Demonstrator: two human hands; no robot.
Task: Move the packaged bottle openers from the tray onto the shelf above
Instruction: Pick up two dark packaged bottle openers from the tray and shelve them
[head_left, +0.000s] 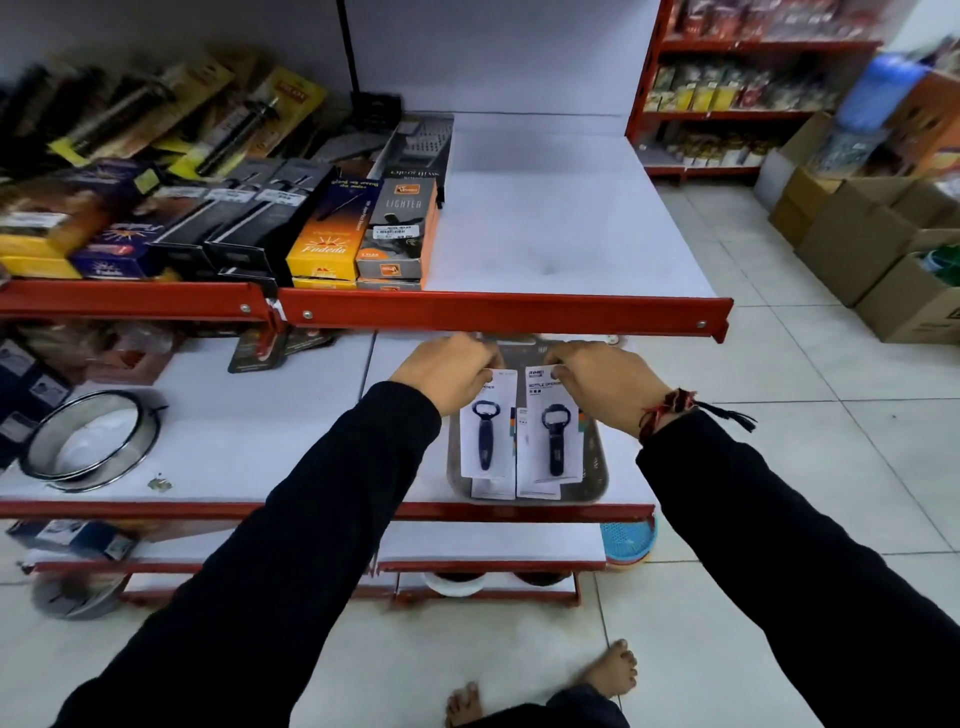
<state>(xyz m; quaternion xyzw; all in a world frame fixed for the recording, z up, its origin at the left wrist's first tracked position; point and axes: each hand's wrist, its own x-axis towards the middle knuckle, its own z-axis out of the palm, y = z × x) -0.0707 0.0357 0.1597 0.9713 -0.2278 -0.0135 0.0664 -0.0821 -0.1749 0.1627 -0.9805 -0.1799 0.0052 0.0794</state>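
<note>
A grey tray (592, 470) lies on the lower white shelf under the red shelf lip. Two white cards, each with a dark bottle opener, are held by their top edges just over the tray. My left hand (447, 371) pinches the left packaged bottle opener (487, 434). My right hand (605, 382) pinches the right packaged bottle opener (551, 434). More white cards peek out beneath them at the tray's near edge. The shelf above (550, 228) has a bare white surface on its right half.
Boxed lighters (397, 228) and other boxed goods fill the left half of the upper shelf. A round metal sieve (91, 441) sits left on the lower shelf. Cardboard boxes (857, 244) stand on the floor to the right. A red front lip (498, 312) edges the upper shelf.
</note>
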